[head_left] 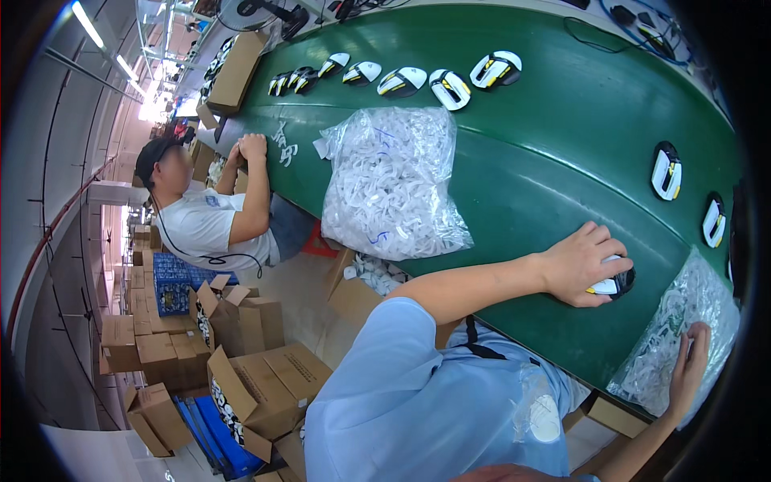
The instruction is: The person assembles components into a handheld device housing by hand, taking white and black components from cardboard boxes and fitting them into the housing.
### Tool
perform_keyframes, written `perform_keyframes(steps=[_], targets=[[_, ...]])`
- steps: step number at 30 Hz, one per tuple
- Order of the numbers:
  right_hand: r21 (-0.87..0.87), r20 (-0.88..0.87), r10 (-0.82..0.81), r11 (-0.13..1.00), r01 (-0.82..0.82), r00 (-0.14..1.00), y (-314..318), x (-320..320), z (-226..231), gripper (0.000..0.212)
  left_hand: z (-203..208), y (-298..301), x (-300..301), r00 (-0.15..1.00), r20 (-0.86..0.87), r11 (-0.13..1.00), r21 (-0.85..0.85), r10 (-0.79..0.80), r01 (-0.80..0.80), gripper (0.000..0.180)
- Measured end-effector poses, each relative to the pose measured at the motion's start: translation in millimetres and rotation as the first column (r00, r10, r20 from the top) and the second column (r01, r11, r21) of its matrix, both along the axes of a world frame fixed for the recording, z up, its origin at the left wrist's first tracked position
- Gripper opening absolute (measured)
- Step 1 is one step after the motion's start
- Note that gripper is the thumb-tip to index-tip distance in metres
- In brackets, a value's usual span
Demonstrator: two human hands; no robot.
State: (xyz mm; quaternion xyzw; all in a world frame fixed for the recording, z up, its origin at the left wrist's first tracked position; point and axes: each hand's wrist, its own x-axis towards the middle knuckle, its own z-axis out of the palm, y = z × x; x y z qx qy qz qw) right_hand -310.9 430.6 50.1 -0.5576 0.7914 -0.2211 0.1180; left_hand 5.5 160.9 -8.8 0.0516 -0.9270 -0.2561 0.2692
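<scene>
My left hand [585, 265] is closed over a rounded, mouse-shaped white, black and yellow device [617, 281] on the green work surface [546, 201]. The fingers hide much of that device. At the lower right, my right hand [692, 361] has its fingers stretched out at a clear plastic bag [658, 341] of small whitish pieces. Whether a piece lies between those fingers is too small to make out. Two similar devices, one white and black [666, 171] and another [713, 221], lie beyond my hands on the right.
A large clear bag [393, 185] of white strips lies left of my left arm. Several like devices [401, 81] form a row along the far side. A co-worker [213, 201] sits at the left, near loose white pieces [283, 145]. Open cardboard boxes [265, 390] stand on the floor.
</scene>
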Motion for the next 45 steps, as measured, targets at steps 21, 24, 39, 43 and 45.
perform_keyframes(steps=[21,24,39,43,45], targets=[[-0.282,0.803,-0.062,0.837,0.468,0.593,-112,180,-36,0.016,12,-7,-2,0.993,0.118,0.998,0.062,0.001,-0.008,0.086],[-0.301,0.605,-0.115,0.883,0.36,0.788,-111,179,-27,0.014,13,-8,-1,0.994,0.109,0.999,0.051,-0.005,-0.001,0.085],[-0.356,0.079,0.066,0.934,-0.034,0.995,-101,167,-10,0.028,12,-4,-2,0.996,0.081,0.999,-0.041,0.038,-0.035,0.067],[-0.153,0.002,0.111,0.982,-0.109,0.994,-85,169,-4,0.042,14,-3,-6,0.997,0.074,0.998,-0.066,0.004,0.001,0.065],[-0.134,0.001,0.119,0.984,-0.118,0.993,-82,167,-10,0.048,17,-4,-8,0.998,0.067,0.992,-0.125,0.008,0.001,0.063]])
